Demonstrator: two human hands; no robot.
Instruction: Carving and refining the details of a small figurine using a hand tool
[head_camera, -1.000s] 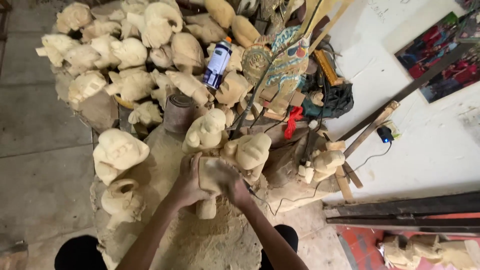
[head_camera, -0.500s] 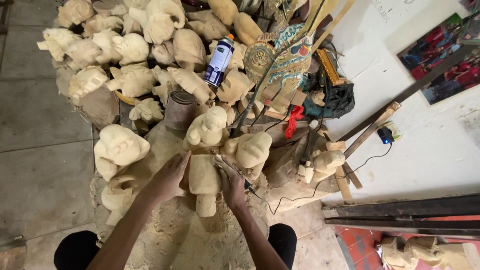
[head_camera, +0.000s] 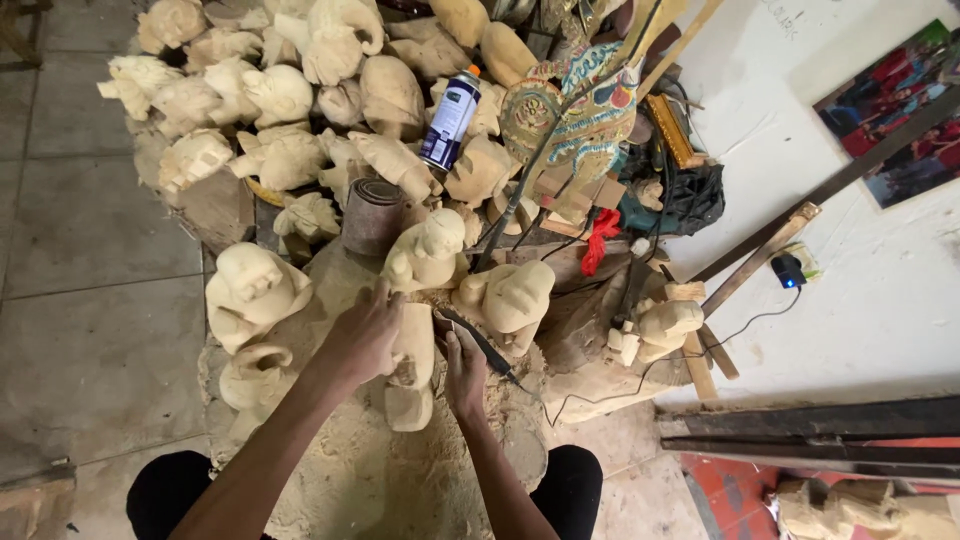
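Mid-carving, the left hand (head_camera: 368, 335) grips the pale wooden figure (head_camera: 412, 372) upright on the sawdust heap (head_camera: 350, 470) while the right hand (head_camera: 465, 365) clasps a dark carving tool (head_camera: 485, 345), needing steady, controlled pressure next.

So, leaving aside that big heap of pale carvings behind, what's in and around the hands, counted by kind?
Pale wooden carving, gripped by the left hand: 1
Dark-handled carving tool, in the right hand: 1
Roll of brown sandpaper: 1
White and blue spray can: 1
Colourfully painted carved figure: 1
Red rag: 1
Total: 6
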